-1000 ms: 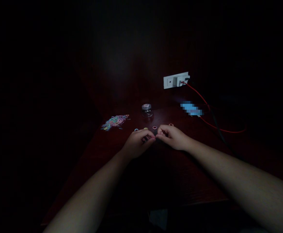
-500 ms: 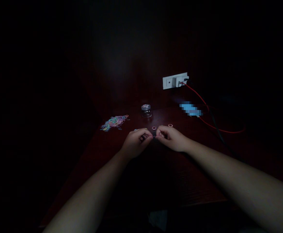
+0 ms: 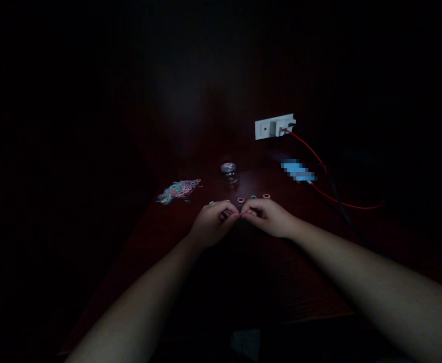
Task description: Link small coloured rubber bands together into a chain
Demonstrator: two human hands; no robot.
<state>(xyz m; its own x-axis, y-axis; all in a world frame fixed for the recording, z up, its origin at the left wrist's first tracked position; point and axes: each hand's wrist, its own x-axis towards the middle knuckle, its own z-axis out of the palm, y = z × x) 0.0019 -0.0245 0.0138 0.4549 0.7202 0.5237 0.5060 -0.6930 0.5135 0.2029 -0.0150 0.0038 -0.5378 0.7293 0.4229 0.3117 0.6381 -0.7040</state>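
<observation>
My left hand (image 3: 215, 222) and my right hand (image 3: 269, 219) meet over the dark red table, thumbs and forefingers pinched together at the tips. Whatever is between the fingertips is too small and dim to make out. Just beyond my hands lies a row of small elastic hair bands: a pink band (image 3: 241, 200), a green band (image 3: 253, 197) and an orange band (image 3: 266, 196). A bluish band (image 3: 212, 203) shows in part behind my left hand. To the left is a loose pile of many-coloured hair bands (image 3: 178, 190).
A small clear jar (image 3: 229, 174) with a lid stands behind the bands. On the wall, a white socket (image 3: 274, 127) holds plugs. A red cable (image 3: 312, 147) and a black cable (image 3: 338, 194) run down on the right, near a blurred blue object (image 3: 297, 170). The surroundings are very dark.
My right hand has shifted slightly left and down, so the fingertips of both hands are now closer together. The green band behind it shows more fully.
</observation>
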